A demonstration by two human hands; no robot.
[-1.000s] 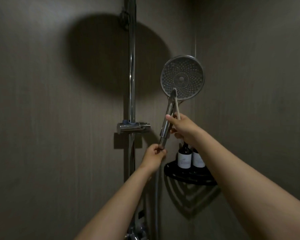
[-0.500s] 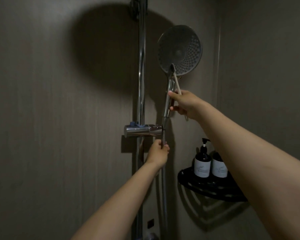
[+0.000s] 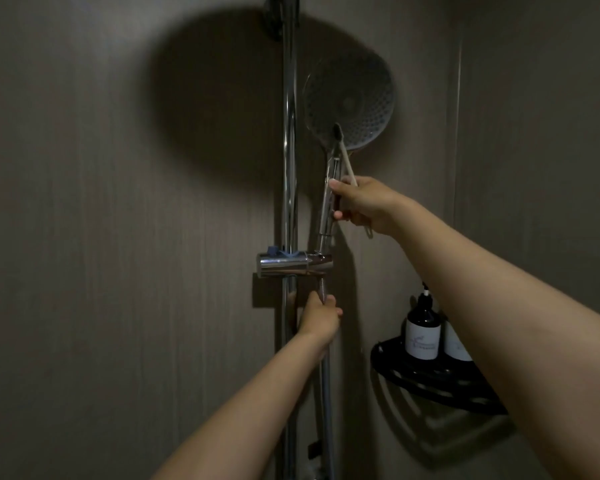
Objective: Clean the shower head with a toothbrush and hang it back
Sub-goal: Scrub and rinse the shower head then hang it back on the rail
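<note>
Dim grey shower walls meet in a corner, with a chrome rail [image 3: 289,140] running up the middle. At twelve o'clock the shower head [image 3: 350,98] stands upright, its handle base in or at the rail's bracket [image 3: 294,265]; whether it is fully seated I cannot tell. My right hand [image 3: 364,206] wraps handle and toothbrush [image 3: 345,154] together, grip pressed closed. My left hand [image 3: 317,318] pinches the hose [image 3: 326,382] just below the bracket. Smooth metal probably slips when wet; hold the handle, not the face. At four o'clock a black corner shelf [image 3: 430,379] carries two dark bottles [image 3: 422,332].
</note>
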